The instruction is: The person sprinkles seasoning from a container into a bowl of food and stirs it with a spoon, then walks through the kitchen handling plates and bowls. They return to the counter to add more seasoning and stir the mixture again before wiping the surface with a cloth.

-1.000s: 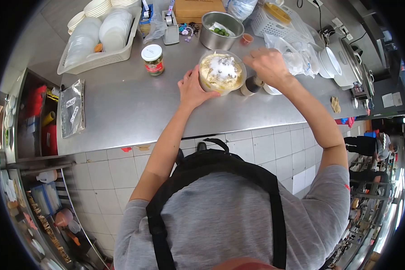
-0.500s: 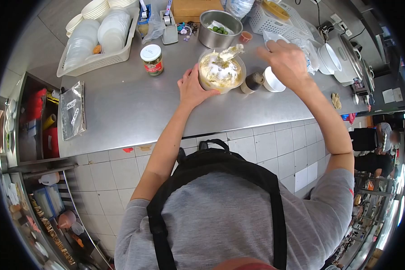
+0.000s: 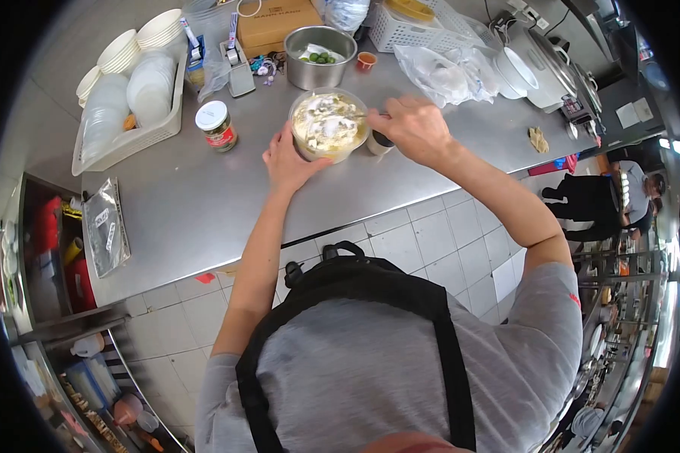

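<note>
A clear plastic bowl (image 3: 307, 149) holds a pale, creamy mixture with white powder and greenish bits on top. My left hand (image 3: 289, 164) is wrapped round its near left side. From the right, my right hand (image 3: 415, 130) grips the thin handle of what looks like a spoon (image 3: 365, 115), whose head is down in the mixture. Partly behind that hand stands a small dark-topped container (image 3: 380, 143). Left of the bowl is a glass jar (image 3: 217, 127) with a white lid and red label. A steel pot (image 3: 317, 72) with small green limes stands just beyond the bowl.
A white basket (image 3: 170, 113) of bowls and lids sits at the left back. Plastic bags (image 3: 449, 74), a small orange cup (image 3: 366, 60) and a white crate (image 3: 419, 34) are at the back right. A clear packet (image 3: 107, 230) lies at the left edge. People (image 3: 631, 192) stand far right.
The spoon has gone down from above the bowl into the mixture, and my right hand has come closer to the bowl. The view has shifted; the white cup on the right is now hidden.
</note>
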